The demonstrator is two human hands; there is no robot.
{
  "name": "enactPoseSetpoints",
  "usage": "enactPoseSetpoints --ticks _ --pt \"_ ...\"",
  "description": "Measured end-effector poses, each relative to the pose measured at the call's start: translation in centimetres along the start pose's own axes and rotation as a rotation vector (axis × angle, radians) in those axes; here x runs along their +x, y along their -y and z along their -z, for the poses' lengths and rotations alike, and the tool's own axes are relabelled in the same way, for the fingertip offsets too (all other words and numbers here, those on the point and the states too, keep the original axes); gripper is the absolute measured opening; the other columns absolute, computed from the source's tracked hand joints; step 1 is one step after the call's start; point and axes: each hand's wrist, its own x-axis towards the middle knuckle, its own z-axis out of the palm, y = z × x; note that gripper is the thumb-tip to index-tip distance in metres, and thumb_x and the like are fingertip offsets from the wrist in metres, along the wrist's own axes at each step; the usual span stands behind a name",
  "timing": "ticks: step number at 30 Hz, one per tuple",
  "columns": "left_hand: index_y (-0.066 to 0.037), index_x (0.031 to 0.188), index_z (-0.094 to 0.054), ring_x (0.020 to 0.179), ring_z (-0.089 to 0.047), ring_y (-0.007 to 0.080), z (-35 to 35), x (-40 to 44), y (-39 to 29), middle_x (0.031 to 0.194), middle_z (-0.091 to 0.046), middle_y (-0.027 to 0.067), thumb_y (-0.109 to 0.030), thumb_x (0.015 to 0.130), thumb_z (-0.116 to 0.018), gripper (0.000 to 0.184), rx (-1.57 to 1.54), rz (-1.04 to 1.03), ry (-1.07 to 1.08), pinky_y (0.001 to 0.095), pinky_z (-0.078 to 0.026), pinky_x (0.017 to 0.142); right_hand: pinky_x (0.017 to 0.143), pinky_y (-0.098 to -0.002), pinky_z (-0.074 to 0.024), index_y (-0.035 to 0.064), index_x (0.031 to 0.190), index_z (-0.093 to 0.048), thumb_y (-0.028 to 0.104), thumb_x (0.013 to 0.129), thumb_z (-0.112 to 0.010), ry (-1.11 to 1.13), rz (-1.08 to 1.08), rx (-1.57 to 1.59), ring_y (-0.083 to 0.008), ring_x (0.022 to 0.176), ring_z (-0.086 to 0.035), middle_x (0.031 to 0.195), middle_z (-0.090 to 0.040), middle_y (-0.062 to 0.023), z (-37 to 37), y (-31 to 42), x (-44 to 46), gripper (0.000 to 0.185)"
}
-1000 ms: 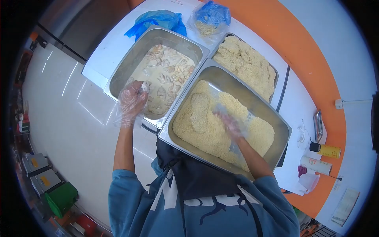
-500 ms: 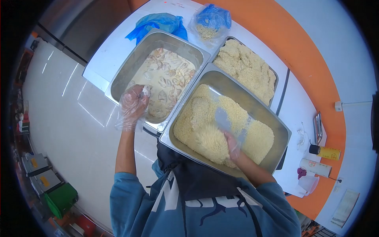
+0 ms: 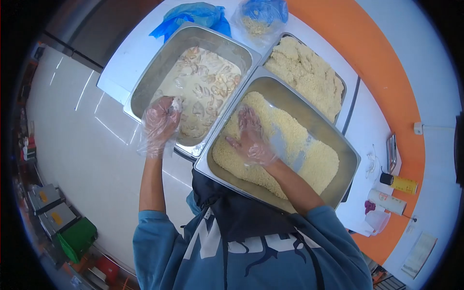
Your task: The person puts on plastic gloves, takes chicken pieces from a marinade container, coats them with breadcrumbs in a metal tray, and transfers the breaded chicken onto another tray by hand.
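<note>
My left hand (image 3: 162, 119), in a clear plastic glove, is closed above the near-left edge of a metal pan (image 3: 137, 96) of pieces in pale batter (image 3: 200, 87). White batter coats its fingertips, and what they pinch, if anything, is too small to name. My gloved right hand (image 3: 251, 137) lies palm down with fingers spread on yellowish crumbs (image 3: 319, 166) in the larger metal pan (image 3: 345, 166). Its fingers point to the far left of that pan. Whatever lies under the palm is hidden.
Behind the crumb pan is a tray heaped with pale crumbs (image 3: 307, 75). Blue plastic bags (image 3: 198, 17) and a bag of crumbs (image 3: 258, 24) lie at the back. A yellow can (image 3: 403, 184), a white roll (image 3: 388, 201) and a clear cup (image 3: 377, 221) are at the right.
My right hand has moved from scooping crumbs at the near middle of the pan to the far left, pressing flat on them. My left hand has stayed closed over the batter pan's edge.
</note>
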Motion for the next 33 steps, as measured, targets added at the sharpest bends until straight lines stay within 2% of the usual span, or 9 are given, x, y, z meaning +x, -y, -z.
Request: enactPoseSetpoints --ticks 8,10,13,16,21,26,29,31,33 --pt "-0.005 0.098 -0.068 0.082 -0.066 0.0367 0.1 0.1 -0.4 0.089 -0.068 0.0161 -0.013 0.076 -0.067 0.023 -0.043 -0.129 -0.047 0.0428 -0.053 0.072 0.123 -0.0453 -0.0075 -0.0001 0.155 -0.009 0.045 0.101 -0.041 0.064 0.087 0.252 -0.0341 0.150 -0.011 0.161 -0.011 -0.0233 5.2 -2.7 -0.5 0.077" --pt "-0.005 0.097 -0.068 0.082 -0.066 0.0365 0.3 -0.2 -0.3 0.088 -0.068 0.0161 -0.014 0.077 -0.067 0.022 -0.027 -0.125 -0.068 0.0428 -0.053 0.073 0.123 -0.0411 -0.0110 0.0072 0.157 -0.011 0.037 0.104 -0.039 -0.142 -0.048 0.347 -0.0270 0.149 -0.019 0.163 -0.014 -0.0158 7.0 -4.4 -1.6 0.067" --pt "-0.006 0.096 -0.069 0.083 -0.066 0.0358 -0.3 0.0 0.2 0.088 -0.068 0.0159 -0.017 0.080 -0.067 0.020 -0.052 -0.098 -0.074 0.0428 -0.052 0.073 0.119 -0.0356 -0.0239 0.0064 0.156 -0.016 0.023 0.103 -0.042 -0.154 -0.025 0.743 -0.0202 0.141 -0.035 0.162 -0.021 -0.0102 -3.3 -18.0 -5.6 0.061" --pt "-0.006 0.095 -0.070 0.083 -0.067 0.0350 0.1 -0.1 -0.4 0.088 -0.069 0.0154 -0.020 0.083 -0.066 0.019 -0.037 -0.074 -0.069 0.0424 -0.052 0.073 0.120 -0.0360 -0.0232 0.0044 0.150 -0.034 0.020 0.099 -0.053 -0.008 -0.263 0.529 -0.0258 0.144 -0.031 0.157 -0.033 -0.0150 -2.4 -13.0 -13.0 0.057" --pt "-0.007 0.095 -0.070 0.083 -0.067 0.0344 0.3 -0.2 -0.8 0.088 -0.069 0.0140 -0.021 0.084 -0.066 0.018 -0.009 -0.067 -0.103 0.0419 -0.053 0.072 0.120 -0.0410 -0.0211 0.0069 0.147 -0.040 0.020 0.098 -0.053 0.379 -0.466 1.108 -0.0288 0.146 -0.028 0.158 -0.029 -0.0171 0.2 -6.1 -18.0 0.053" --pt "-0.007 0.094 -0.069 0.082 -0.067 0.0347 -0.2 -0.2 -0.2 0.088 -0.069 0.0139 -0.019 0.083 -0.067 0.017 -0.035 -0.057 -0.071 0.0423 -0.052 0.072 0.113 -0.0404 -0.0345 0.0130 0.132 -0.059 0.020 0.095 -0.059 0.375 0.021 0.562 -0.0278 0.133 -0.046 0.143 -0.050 -0.0177 -4.0 -8.1 -16.1 0.038" --pt "-0.006 0.094 -0.068 0.082 -0.066 0.0350 -0.1 0.0 -0.1 0.089 -0.068 0.0144 -0.018 0.082 -0.067 0.017 -0.043 -0.055 -0.056 0.0426 -0.052 0.071 0.104 -0.0377 -0.0432 0.0103 0.127 -0.063 0.019 0.095 -0.061 0.560 -0.797 0.979 -0.0269 0.120 -0.056 0.130 -0.060 -0.0171 1.3 -3.1 -12.0 0.033" --pt "-0.006 0.094 -0.068 0.081 -0.066 0.0352 0.1 0.2 -0.3 0.089 -0.068 0.0147 -0.017 0.082 -0.067 0.017 -0.038 -0.052 -0.063 0.0426 -0.052 0.071 0.100 -0.0367 -0.0463 0.0065 0.128 -0.061 0.019 0.095 -0.061 0.484 -1.119 1.285 -0.0265 0.114 -0.060 0.126 -0.062 -0.0173 2.5 -1.9 -11.0 0.035" --pt "-0.006 0.094 -0.068 0.081 -0.066 0.0353 0.3 0.0 -0.5 0.089 -0.068 0.0147 -0.017 0.082 -0.067 0.017 -0.006 -0.053 -0.061 0.0426 -0.052 0.070 0.100 -0.0378 -0.0462 0.0019 0.133 -0.055 0.021 0.096 -0.061 0.256 -0.761 1.333 -0.0280 0.114 -0.059 0.128 -0.059 -0.0192 0.7 -2.9 -11.2 0.042"
